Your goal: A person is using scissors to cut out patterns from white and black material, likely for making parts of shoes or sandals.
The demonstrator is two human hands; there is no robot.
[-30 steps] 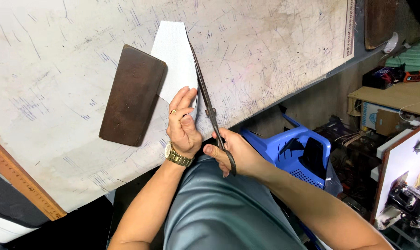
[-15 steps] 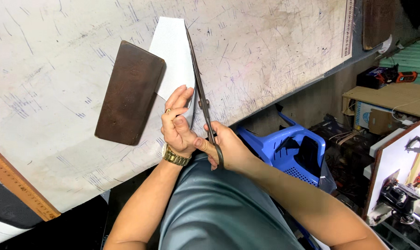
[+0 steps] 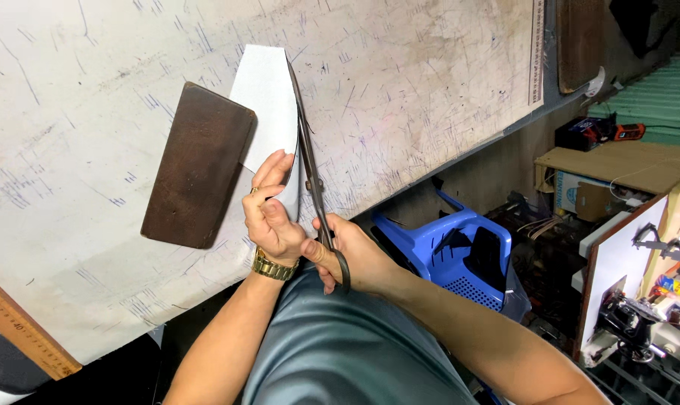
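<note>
A white sheet of paper (image 3: 263,97) lies on a scuffed white worktable (image 3: 400,90), partly under a dark brown block (image 3: 197,165). My left hand (image 3: 271,217), with a gold watch on the wrist, pinches the near edge of the sheet. My right hand (image 3: 355,255) grips the handles of long dark scissors (image 3: 308,161). Their blades run along the right edge of the paper, pointing away from me.
A wooden ruler (image 3: 17,330) lies at the table's lower left. Below the table edge stands a blue plastic chair (image 3: 467,255). Cardboard boxes (image 3: 602,172), tools and a white board (image 3: 617,270) crowd the right side.
The scissors have slid a little further up along the paper's right edge. My left hand stays gripping the sheet.
</note>
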